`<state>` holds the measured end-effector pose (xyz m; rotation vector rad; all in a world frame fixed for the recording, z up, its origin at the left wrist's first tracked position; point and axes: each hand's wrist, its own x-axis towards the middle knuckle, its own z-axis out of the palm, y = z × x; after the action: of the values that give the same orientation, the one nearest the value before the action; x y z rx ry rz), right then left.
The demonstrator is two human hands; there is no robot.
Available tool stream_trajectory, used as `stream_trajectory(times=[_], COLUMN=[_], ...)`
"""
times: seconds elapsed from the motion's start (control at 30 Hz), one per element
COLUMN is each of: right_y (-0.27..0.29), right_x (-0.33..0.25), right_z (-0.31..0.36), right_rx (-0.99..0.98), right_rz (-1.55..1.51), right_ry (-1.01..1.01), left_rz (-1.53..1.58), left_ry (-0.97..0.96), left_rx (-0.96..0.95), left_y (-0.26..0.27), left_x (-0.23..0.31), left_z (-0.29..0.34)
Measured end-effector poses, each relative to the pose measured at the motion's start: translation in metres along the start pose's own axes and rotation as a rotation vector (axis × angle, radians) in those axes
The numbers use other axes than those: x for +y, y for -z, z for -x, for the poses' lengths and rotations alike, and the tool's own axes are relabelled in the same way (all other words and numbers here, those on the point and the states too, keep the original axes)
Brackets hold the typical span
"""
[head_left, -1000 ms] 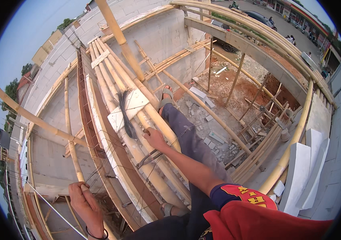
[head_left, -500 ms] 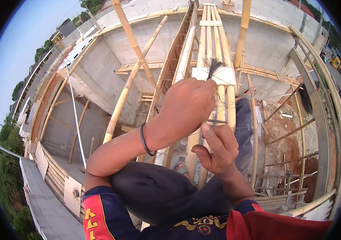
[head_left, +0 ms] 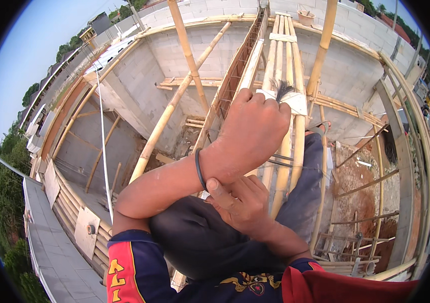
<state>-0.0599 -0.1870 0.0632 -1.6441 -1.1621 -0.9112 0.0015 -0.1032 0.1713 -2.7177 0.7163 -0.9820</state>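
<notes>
My left hand (head_left: 258, 126) is closed in a fist around a bundle of thin black binding wire (head_left: 283, 91), whose frayed ends stick out past the knuckles. A black band (head_left: 200, 169) circles that wrist. Just below the wrist, my right hand (head_left: 242, 202) is closed, with its thumb close to the band and its fingers curled. The left forearm partly covers those fingers, so what they hold, if anything, cannot be made out. Under both hands run bamboo poles (head_left: 284, 166), laid side by side, with dark wires (head_left: 279, 160) across them.
White boards (head_left: 299, 104) cross the bamboo walkway. To its left runs a long formwork trough (head_left: 240, 55) with rebar inside. Upright bamboo poles (head_left: 324, 45) stand on both sides. Block walls (head_left: 167, 70) surround a lower floor. My bent knee (head_left: 189, 237) lies under the arms.
The right hand has moved left and in under the left wrist, away from the dark wire across the bamboo. The left fist has shifted slightly right in view, still gripping the wire bundle.
</notes>
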Motion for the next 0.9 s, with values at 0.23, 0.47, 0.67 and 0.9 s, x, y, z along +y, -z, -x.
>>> stream_trajectory(times=[0.23,0.47,0.67,0.9], right_y=[0.013,0.007,0.036,0.055], right_x=[0.008,0.0,0.017,0.08], right_z=[-0.007,-0.002,-0.003,-0.018], right_rx=[0.103,-0.173,0.178,0.203], right_rz=[0.072,-0.011,0.05,0.321], right_ry=[-0.098,0.008,-0.036,-0.268], left_rz=[-0.051,-0.081,0.274,0.832], left_ry=[-0.077,-0.27,-0.188,0.095], left_rx=[-0.11,-0.024,0.088,0.055], left_y=[0.006,-0.004,-0.005,0.003], left_x=[0.0,-0.002,-0.01,-0.022], left_z=[0.008,0.007,0.01,0.015])
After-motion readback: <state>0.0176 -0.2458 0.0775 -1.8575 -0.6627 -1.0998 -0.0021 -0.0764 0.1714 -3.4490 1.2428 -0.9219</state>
